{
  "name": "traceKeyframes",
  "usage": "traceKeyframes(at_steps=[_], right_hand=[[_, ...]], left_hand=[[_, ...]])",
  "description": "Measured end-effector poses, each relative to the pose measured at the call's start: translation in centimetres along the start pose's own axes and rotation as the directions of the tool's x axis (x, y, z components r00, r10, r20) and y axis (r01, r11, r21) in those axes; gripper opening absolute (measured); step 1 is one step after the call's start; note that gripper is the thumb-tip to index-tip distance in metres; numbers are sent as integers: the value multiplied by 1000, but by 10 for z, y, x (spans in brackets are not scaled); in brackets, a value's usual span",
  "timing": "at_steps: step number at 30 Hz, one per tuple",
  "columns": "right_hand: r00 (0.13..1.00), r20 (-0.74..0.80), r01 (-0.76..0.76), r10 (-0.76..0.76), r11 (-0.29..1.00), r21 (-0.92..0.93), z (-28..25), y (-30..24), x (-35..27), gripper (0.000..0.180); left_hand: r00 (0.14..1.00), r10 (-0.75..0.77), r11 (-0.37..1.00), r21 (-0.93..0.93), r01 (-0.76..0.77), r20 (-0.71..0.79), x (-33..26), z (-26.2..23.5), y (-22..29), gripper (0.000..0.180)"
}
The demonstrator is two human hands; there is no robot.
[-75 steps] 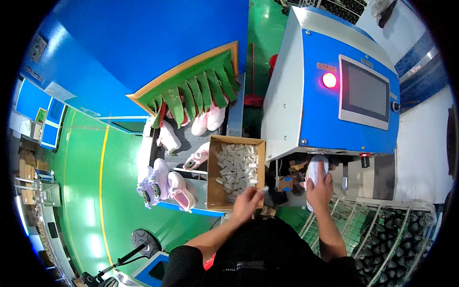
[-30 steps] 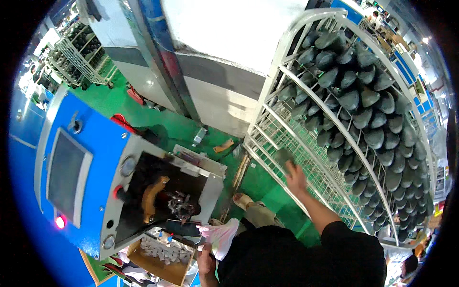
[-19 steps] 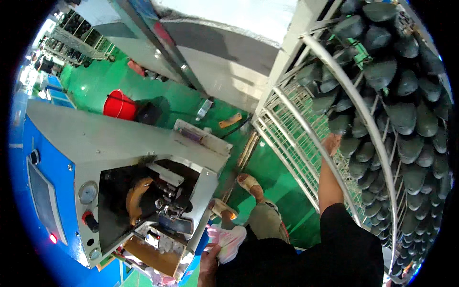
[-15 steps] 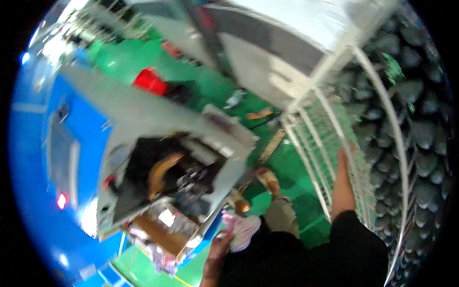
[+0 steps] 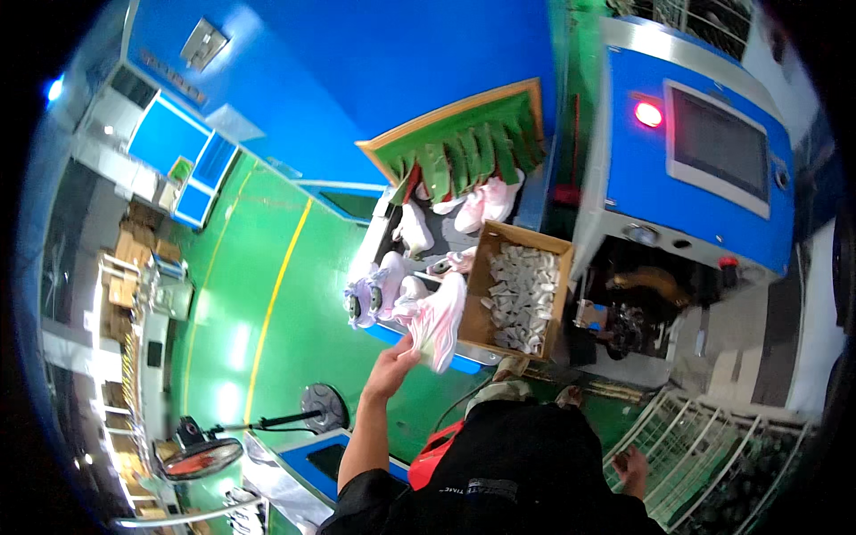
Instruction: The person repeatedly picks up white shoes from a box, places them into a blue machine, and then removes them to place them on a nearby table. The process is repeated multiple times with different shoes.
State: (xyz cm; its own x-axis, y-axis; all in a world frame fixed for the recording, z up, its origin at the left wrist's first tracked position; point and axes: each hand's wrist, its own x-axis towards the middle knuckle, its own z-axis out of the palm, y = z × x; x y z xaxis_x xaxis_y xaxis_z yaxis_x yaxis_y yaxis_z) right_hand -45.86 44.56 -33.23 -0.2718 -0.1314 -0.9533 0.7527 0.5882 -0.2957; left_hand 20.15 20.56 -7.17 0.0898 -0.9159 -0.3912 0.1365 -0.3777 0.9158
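Note:
My left hand (image 5: 390,371) grips a white and pink sneaker (image 5: 436,323) by its near end, holding it over the edge of a conveyor (image 5: 364,259). Close beside it on the conveyor sit a lilac sneaker (image 5: 385,283) and several other pale pink and white shoes. My right hand (image 5: 631,467) hangs low at the right, next to a white wire rack (image 5: 687,446). Its fingers look loosely bent and apart, with nothing visible in them.
A cardboard box (image 5: 481,299) of small white pieces stands right of the shoes. Green strip flaps (image 5: 464,160) cover a blue machine's opening. Another blue machine (image 5: 624,169) with a screen and a lit red light is at the right. A fan (image 5: 198,459) stands lower left.
My view has swung left, bringing the conveyor and shoes to the middle. The sneaker in my left hand has come up beside the other shoes. My right hand has come back from the rack.

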Motion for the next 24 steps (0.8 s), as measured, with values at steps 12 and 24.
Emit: traceKeyframes(at_steps=[12,24], right_hand=[[642,744,147,186,923,-357,206,-38,24,21],[774,619,630,135,-62,-774,331,0,4,31]], left_hand=[[915,380,285,958,21,-134,87,-51,-132,28],[727,88,472,671,572,-681,-255,-138,-198,36]])
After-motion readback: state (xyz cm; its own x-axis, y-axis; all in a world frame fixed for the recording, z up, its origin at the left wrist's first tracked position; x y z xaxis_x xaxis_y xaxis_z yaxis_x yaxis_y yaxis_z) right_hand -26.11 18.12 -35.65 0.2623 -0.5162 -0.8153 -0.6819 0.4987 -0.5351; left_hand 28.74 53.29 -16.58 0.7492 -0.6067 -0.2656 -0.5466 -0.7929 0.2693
